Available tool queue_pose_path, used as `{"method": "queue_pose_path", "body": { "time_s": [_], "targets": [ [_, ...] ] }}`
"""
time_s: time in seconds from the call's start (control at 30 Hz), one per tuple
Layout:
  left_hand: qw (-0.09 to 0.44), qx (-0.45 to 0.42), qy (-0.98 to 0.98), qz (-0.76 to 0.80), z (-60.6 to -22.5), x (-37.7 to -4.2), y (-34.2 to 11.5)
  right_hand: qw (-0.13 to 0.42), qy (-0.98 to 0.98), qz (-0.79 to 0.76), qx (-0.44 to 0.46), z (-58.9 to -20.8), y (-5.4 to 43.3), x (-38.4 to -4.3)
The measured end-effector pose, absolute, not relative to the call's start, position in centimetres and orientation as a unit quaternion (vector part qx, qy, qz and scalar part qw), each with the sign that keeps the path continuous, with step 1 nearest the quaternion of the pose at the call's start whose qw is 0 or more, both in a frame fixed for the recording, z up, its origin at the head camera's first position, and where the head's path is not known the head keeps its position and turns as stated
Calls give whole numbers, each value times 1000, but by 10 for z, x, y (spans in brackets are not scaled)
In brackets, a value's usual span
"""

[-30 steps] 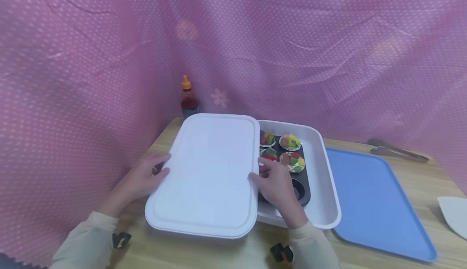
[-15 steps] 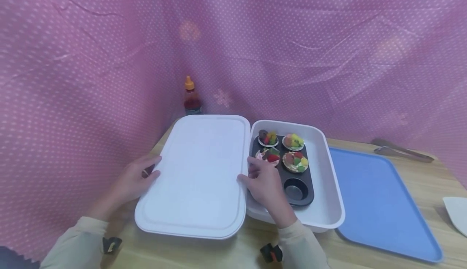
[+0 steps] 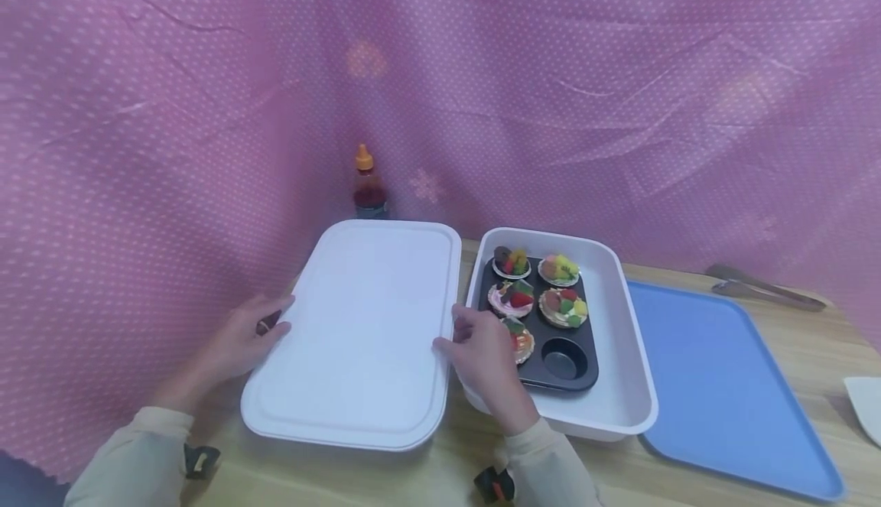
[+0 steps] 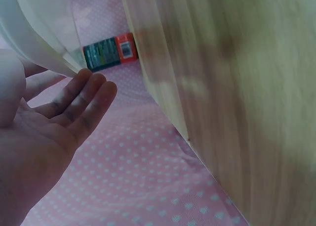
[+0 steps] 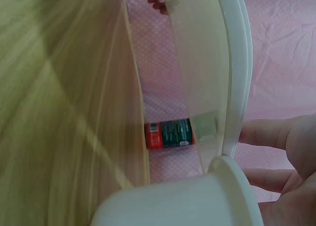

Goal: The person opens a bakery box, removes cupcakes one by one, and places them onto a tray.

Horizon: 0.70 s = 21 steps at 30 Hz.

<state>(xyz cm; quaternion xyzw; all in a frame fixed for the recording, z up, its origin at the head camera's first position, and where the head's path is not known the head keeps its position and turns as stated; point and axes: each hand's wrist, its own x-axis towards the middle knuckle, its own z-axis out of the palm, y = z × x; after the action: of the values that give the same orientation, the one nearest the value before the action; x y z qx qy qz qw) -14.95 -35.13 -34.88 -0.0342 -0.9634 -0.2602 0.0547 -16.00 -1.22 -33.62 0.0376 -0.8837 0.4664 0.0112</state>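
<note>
A white rectangular lid (image 3: 358, 339) with rounded corners is held by its two long sides, raised over the table. My left hand (image 3: 242, 342) pinches its left edge, thumb on top; the left wrist view has the fingers (image 4: 79, 100) under the rim. On the opposite edge my right hand (image 3: 483, 354) pinches it, thumb on top. Just right of the lid stands a white bin (image 3: 622, 339). In it lies a dark muffin tin (image 3: 544, 373) bearing several fruit-topped tarts (image 3: 564, 308), with one cup (image 3: 563, 358) bare. My right hand partly covers the tin's near left corner.
A sauce bottle (image 3: 369, 190) with an orange cap stands behind the lid. Right of the bin lies a blue tray (image 3: 729, 392), with metal tongs (image 3: 764, 289) behind it. A white piece (image 3: 867, 404) sits at the right edge. Pink dotted cloth (image 3: 482, 94) hangs behind the table.
Both hands have carried the lid leftward, off the bin it overlapped. More of the muffin tin and its tarts now shows. The view has shifted slightly.
</note>
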Motion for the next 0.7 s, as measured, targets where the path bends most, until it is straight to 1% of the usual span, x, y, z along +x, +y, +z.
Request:
{"method": "queue_pose_path", "body": {
  "time_s": [0.3, 0.5, 0.7],
  "targets": [
    [19, -14, -961, -274, -348, -153, -362, 14, -892, 450, 39, -332, -28, -150],
    [18, -18, -964, -265, -344, -151, -368, 25, -891, 451, 46, -333, -42, -141],
    [16, -13, -970, -243, -342, -152, -372, 24, -898, 438, 41, -340, -55, -132]
  ]
}}
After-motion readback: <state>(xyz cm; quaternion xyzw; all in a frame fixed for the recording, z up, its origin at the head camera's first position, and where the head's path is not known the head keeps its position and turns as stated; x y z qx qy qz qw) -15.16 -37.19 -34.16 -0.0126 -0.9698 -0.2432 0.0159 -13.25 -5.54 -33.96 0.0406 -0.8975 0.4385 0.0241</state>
